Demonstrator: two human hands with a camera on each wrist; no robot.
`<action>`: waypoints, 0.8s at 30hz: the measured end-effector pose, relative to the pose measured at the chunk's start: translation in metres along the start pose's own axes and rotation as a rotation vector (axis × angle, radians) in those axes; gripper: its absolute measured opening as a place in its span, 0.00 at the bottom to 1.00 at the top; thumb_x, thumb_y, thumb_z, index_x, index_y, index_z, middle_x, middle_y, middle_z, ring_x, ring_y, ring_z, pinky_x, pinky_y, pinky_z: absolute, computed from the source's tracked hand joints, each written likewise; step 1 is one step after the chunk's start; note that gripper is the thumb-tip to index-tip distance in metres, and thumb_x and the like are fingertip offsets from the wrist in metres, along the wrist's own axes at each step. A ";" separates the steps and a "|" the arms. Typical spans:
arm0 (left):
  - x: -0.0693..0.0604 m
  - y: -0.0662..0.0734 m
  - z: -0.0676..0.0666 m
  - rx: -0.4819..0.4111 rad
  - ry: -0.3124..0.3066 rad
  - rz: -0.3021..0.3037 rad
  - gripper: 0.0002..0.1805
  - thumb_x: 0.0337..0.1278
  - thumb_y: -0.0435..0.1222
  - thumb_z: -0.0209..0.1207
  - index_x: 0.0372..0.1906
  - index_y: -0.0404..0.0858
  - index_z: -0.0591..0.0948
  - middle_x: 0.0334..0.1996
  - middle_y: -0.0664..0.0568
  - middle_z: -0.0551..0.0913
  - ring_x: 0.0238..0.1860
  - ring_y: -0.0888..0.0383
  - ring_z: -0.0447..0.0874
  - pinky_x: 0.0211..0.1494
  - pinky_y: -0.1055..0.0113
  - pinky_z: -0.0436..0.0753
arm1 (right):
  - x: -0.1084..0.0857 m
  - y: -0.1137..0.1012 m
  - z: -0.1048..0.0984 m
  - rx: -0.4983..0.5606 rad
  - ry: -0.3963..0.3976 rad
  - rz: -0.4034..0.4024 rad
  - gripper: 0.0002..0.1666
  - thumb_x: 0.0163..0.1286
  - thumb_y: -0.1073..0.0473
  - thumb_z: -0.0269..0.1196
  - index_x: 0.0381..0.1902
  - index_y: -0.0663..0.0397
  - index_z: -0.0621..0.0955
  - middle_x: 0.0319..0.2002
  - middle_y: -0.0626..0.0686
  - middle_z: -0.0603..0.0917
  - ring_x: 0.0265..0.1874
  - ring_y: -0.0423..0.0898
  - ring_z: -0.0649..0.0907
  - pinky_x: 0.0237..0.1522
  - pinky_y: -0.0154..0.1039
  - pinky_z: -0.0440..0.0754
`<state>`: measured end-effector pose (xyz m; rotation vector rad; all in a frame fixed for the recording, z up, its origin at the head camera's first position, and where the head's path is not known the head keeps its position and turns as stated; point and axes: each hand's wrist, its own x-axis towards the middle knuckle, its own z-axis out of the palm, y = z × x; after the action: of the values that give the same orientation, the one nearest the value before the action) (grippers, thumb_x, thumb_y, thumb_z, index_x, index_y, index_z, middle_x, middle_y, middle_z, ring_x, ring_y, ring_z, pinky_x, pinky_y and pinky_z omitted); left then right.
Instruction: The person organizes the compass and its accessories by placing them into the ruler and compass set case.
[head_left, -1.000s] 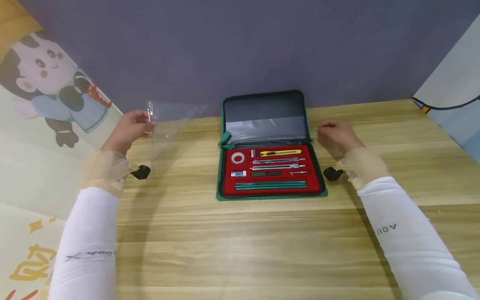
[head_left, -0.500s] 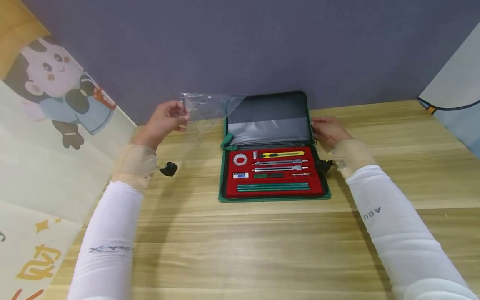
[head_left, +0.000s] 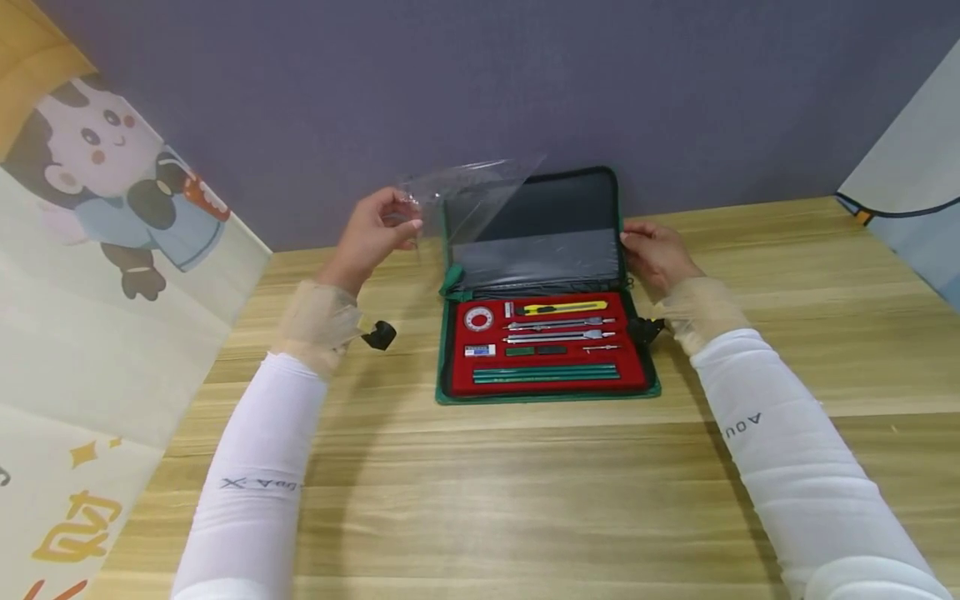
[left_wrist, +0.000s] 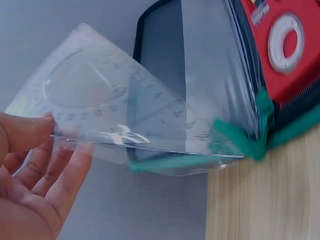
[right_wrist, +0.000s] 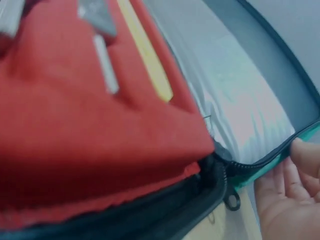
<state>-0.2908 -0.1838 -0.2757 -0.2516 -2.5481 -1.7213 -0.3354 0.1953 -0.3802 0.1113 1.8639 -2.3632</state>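
Observation:
In the head view my left hand (head_left: 371,233) pinches a clear plastic set square (head_left: 480,196) by its edge and holds it up, overlapping the left part of the case lid (head_left: 570,200). Black scale marks and a round cut-out show on the set square (left_wrist: 150,110) in the left wrist view; whether it is in a clear sleeve I cannot tell. My right hand (head_left: 660,254) grips the right side edge of the lid, thumb on the inner side in the right wrist view. The green zip case (head_left: 437,367) lies unfolded, its lid tilted back with a clear pocket (head_left: 540,258) across its lower half.
In the red insert (head_left: 633,371) sit a yellow cutter knife (head_left: 564,308), metal compasses (head_left: 558,337), a white ring (head_left: 478,318), an eraser (head_left: 480,350) and green pencils (head_left: 546,373). A grey partition (head_left: 480,83) stands behind the wooden table (head_left: 487,500).
My left hand has carried the set square rightward and up, from left of the case to over the lid. My right hand has moved left and taken hold of the lid's edge.

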 end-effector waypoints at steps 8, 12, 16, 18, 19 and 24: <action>0.008 0.008 0.022 -0.053 0.081 0.131 0.06 0.58 0.26 0.58 0.40 0.35 0.76 0.39 0.45 0.79 0.35 0.56 0.81 0.33 0.68 0.83 | -0.003 0.001 0.001 0.086 -0.025 -0.109 0.08 0.67 0.76 0.50 0.39 0.61 0.72 0.26 0.45 0.77 0.27 0.37 0.76 0.28 0.25 0.75; 0.011 0.017 0.033 -0.111 0.106 0.171 0.04 0.58 0.27 0.58 0.38 0.36 0.76 0.40 0.44 0.79 0.37 0.52 0.81 0.36 0.66 0.83 | -0.005 0.000 0.000 0.031 -0.019 -0.141 0.08 0.68 0.75 0.50 0.38 0.59 0.71 0.26 0.43 0.76 0.27 0.36 0.74 0.26 0.23 0.72; 0.017 0.022 0.044 -0.145 0.115 0.213 0.04 0.59 0.28 0.58 0.38 0.36 0.76 0.39 0.45 0.79 0.37 0.52 0.81 0.38 0.65 0.83 | -0.007 0.000 0.000 0.003 -0.011 -0.157 0.09 0.68 0.74 0.50 0.37 0.56 0.73 0.26 0.43 0.76 0.26 0.36 0.73 0.25 0.23 0.72; 0.023 0.021 0.049 -0.158 0.135 0.236 0.04 0.58 0.27 0.59 0.37 0.35 0.77 0.37 0.49 0.79 0.36 0.55 0.81 0.37 0.67 0.83 | -0.008 0.000 0.000 -0.011 -0.008 -0.160 0.10 0.68 0.74 0.51 0.36 0.55 0.73 0.27 0.43 0.76 0.27 0.36 0.73 0.26 0.24 0.73; 0.024 0.021 0.051 -0.169 0.149 0.250 0.04 0.57 0.26 0.59 0.36 0.35 0.77 0.36 0.51 0.80 0.34 0.58 0.81 0.36 0.68 0.83 | -0.008 0.000 0.000 -0.011 -0.005 -0.158 0.10 0.68 0.74 0.51 0.36 0.55 0.74 0.27 0.44 0.76 0.26 0.36 0.73 0.25 0.24 0.73; 0.031 0.017 0.060 -0.223 0.210 0.323 0.06 0.54 0.22 0.59 0.31 0.34 0.75 0.33 0.51 0.80 0.31 0.61 0.81 0.35 0.70 0.83 | -0.008 0.002 0.000 -0.077 0.015 -0.179 0.11 0.68 0.74 0.52 0.36 0.53 0.74 0.27 0.43 0.76 0.26 0.36 0.74 0.25 0.24 0.73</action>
<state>-0.3155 -0.1188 -0.2789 -0.4393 -2.0404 -1.7926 -0.3270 0.1949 -0.3804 -0.0473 2.0482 -2.4044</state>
